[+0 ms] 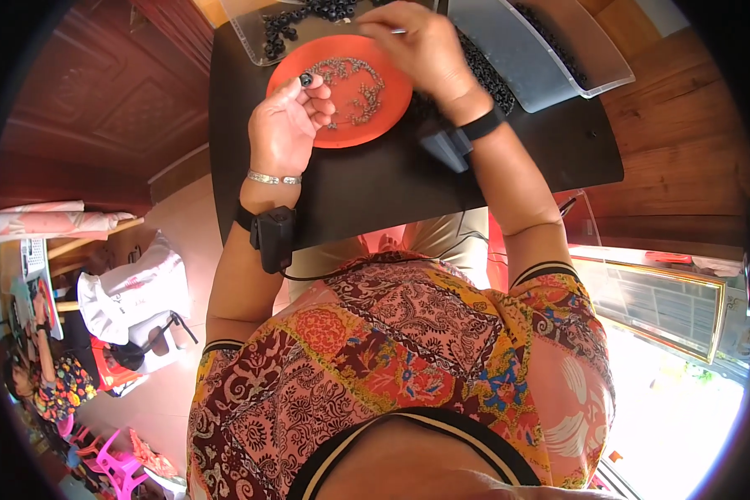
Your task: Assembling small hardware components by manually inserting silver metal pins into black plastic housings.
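My left hand (290,121) is palm up over the left edge of an orange round plate (342,137). Its thumb and fingertips pinch a small black ring-shaped part (307,79). Many small silver metal pieces (362,104) lie scattered in the plate. Above the plate's far right side is my right hand (425,50), its fingers bent and smeared by motion. A small shiny spot shows at those fingers; I cannot tell whether it is a ring or something held.
A clear bin (262,50) with black parts stands at the far left of the dark table (358,187). Grey translucent bins (517,58) stand far right, beside a pile of black parts (485,75). Another person (50,383) is at the left, near a pink plastic stool (121,467).
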Demonstrator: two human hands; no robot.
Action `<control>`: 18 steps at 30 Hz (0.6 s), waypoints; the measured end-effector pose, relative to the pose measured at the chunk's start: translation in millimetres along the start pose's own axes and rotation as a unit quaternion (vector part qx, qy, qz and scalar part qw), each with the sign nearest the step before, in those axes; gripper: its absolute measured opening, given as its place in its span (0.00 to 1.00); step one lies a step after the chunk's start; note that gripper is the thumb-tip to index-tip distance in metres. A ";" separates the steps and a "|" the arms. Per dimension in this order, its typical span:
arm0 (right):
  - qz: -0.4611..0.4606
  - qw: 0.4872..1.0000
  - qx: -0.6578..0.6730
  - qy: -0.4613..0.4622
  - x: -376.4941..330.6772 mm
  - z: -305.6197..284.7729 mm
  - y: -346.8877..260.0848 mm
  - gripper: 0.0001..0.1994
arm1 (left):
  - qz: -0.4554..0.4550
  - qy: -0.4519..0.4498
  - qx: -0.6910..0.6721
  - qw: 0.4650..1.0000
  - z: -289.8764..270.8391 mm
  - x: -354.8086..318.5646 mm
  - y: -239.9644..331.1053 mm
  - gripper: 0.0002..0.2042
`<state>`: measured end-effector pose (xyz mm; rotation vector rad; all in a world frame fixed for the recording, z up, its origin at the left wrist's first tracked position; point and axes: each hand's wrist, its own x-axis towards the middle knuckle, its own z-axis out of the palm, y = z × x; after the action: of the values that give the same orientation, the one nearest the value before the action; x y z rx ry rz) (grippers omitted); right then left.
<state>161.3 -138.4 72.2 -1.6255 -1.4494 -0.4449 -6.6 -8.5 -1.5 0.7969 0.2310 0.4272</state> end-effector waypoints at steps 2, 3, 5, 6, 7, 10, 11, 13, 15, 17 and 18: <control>0.075 0.992 -0.061 -0.077 -2.8 -15.2 35.6 0.07 | -0.024 0.023 0.006 0.999 1.8 1.5 -0.3 0.12; 0.098 0.986 -0.098 -0.090 -5.2 -18.1 43.5 0.06 | -0.023 0.056 0.009 0.998 3.2 -0.2 -0.5 0.12; 0.193 0.941 -0.193 -0.202 -8.2 -27.9 57.1 0.09 | -0.031 0.078 0.009 0.996 7.1 1.5 -1.2 0.11; 0.196 0.940 -0.195 -0.201 -14.3 -29.3 70.8 0.09 | -0.035 0.089 0.006 0.995 8.5 2.3 -0.9 0.11; 0.181 0.937 -0.169 -0.246 -19.7 -27.1 84.1 0.10 | -0.037 0.102 0.003 0.994 8.6 2.2 0.4 0.11; 0.186 0.922 -0.126 -0.315 -25.8 -19.3 100.1 0.10 | -0.027 0.108 0.007 0.994 4.5 0.1 5.4 0.10; 0.205 0.912 -0.110 -0.338 -26.6 -17.6 101.3 0.10 | -0.028 0.107 0.008 0.994 4.1 0.4 6.9 0.10; 0.208 0.914 -0.095 -0.335 -23.2 -19.3 93.3 0.11 | -0.028 0.142 0.014 0.989 3.6 0.6 9.2 0.09; 0.210 0.917 -0.078 -0.331 -23.6 -16.8 91.7 0.11 | -0.023 0.163 0.029 0.986 3.8 1.0 9.8 0.09; 0.106 0.920 -0.099 -0.363 -27.3 -8.6 95.7 0.10 | -0.014 0.187 0.045 0.981 3.1 0.1 11.8 0.09; 0.108 0.921 -0.100 -0.361 -27.4 -6.8 93.4 0.10 | -0.009 0.192 0.043 0.980 2.7 0.9 12.7 0.09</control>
<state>242.7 -153.2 20.6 -2.2278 -1.7499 0.1763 -8.4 -2.0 9.5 0.7919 0.6193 0.5555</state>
